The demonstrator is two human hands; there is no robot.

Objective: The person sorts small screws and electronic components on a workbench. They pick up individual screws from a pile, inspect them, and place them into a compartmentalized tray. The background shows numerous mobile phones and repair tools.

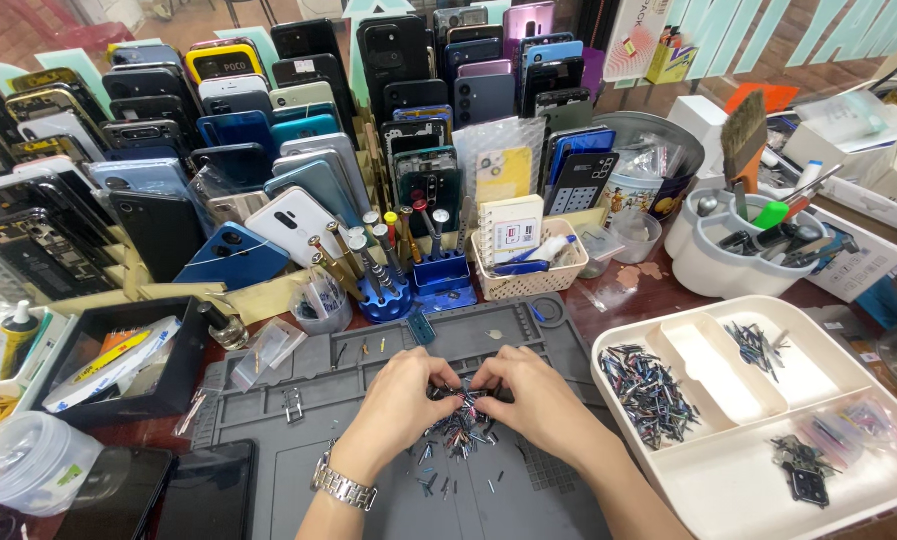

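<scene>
Two hands at mat centre | left hand (pixel 400 392) and right hand (pixel 530 392) pinch narrowly into a pile of small metal parts (pixel 460 425) on the grey work mat (pixel 298 470) | best kept fingertip-light, one piece each | sorted heaps lie in the white tray (pixel 758 470) at 3 o'clock.

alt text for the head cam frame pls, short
Two bare hands, left hand and right hand, pinch at a pile of small metal parts on a grey work mat. A white divided tray sits right; racks of phone back covers stand behind.
</scene>
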